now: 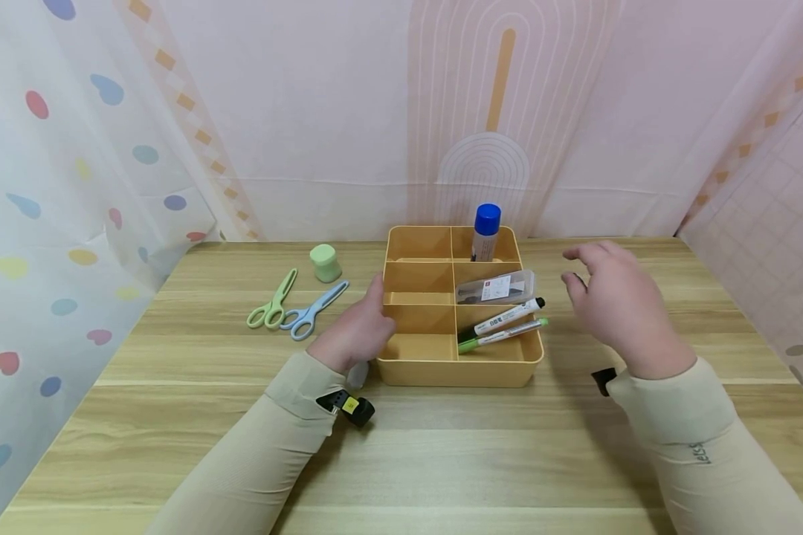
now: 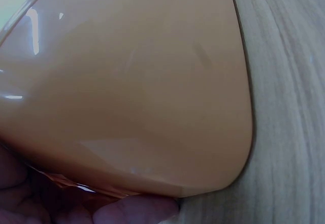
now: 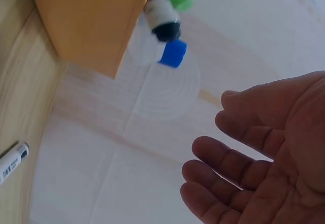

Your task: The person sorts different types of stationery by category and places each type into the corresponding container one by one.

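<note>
A tan divided desk organizer (image 1: 458, 374) sits at mid-table. My left hand (image 1: 358, 327) holds its left wall, with the thumb over the rim; some fingers are hidden. In the organizer's right-hand compartments are a blue-capped tube (image 1: 487, 230), a clear labelled case (image 1: 497, 287), a white marker with a black cap (image 1: 508, 318) and a green-ended pen (image 1: 505, 336). The left-hand compartments hold nothing visible. My right hand (image 1: 618, 305) hovers right of the organizer, fingers loosely bent, holding nothing. Another white marker (image 3: 14, 160) lies on the table in the right wrist view.
Left of the organizer lie green scissors (image 1: 273, 305) and blue scissors (image 1: 314, 310). A green waisted cylinder (image 1: 325, 264) stands behind them. Part of a pale grey object (image 1: 358, 376) shows beside my left wrist. A patterned curtain (image 1: 321, 111) hangs behind the wooden table (image 1: 468, 461).
</note>
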Demonstrator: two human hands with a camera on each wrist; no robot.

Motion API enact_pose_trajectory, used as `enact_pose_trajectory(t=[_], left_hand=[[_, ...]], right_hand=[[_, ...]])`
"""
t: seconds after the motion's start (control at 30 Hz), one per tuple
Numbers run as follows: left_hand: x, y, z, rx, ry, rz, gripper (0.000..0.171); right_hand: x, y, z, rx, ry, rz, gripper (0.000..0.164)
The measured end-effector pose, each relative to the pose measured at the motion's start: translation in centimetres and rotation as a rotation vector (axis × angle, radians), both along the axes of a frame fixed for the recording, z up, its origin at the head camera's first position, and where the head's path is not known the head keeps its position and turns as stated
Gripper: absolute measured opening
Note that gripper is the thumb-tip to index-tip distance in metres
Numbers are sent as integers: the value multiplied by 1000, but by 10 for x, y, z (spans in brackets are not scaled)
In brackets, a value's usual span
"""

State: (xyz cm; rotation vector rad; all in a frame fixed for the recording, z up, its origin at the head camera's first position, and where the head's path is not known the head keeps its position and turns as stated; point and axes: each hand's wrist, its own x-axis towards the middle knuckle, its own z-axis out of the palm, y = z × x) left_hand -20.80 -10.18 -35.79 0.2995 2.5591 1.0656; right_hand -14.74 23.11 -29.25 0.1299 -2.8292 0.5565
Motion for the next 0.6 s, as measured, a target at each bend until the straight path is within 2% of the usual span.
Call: enact_pose_trajectory(t=[0.27,0.6], left_hand=[[1,-1,0,-5,-3,-3,88],[0,0,0,5,-4,-4,87]], right_hand=[[-11,18,-2,9,-84,-40,45],[-20,35,-8,34,-128,-84,48]])
